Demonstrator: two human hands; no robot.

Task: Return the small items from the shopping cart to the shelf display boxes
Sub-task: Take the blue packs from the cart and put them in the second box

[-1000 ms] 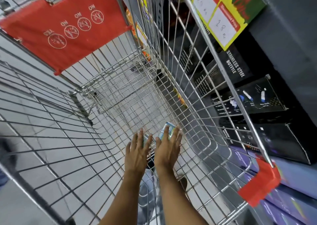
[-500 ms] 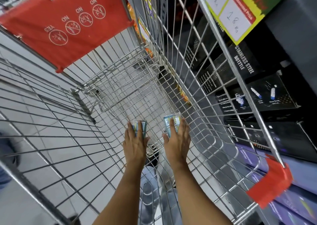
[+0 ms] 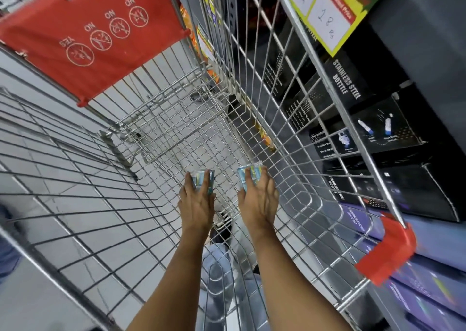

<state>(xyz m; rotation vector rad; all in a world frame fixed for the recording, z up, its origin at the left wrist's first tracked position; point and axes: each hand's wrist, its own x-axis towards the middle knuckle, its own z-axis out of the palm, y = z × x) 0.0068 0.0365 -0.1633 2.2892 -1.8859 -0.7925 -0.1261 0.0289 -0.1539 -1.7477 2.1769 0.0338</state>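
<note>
Both my arms reach down into a wire shopping cart (image 3: 297, 118). My left hand (image 3: 196, 204) grips a small light-blue packet (image 3: 201, 180), fingers wrapped over its top. My right hand (image 3: 259, 199) grips a second small light-blue packet (image 3: 249, 171) the same way. Both packets are just above the cart's wire floor (image 3: 176, 139), and the hands hide most of each one. On the right, behind the cart's side, stands the shelf with black boxes (image 3: 393, 128) marked stainless steel bottle.
A red child-seat flap (image 3: 88, 33) with warning icons hangs at the cart's far end. A red corner guard (image 3: 388, 252) caps the near right rim. A yellow price card (image 3: 327, 10) hangs on the shelf above. Purple boxes (image 3: 428, 285) fill the lower shelf. Grey tiled floor lies left.
My hands were side by side reaching for the packets; they have since closed on one packet each, moved apart and lifted slightly. The view has shifted closer to the shelf side.
</note>
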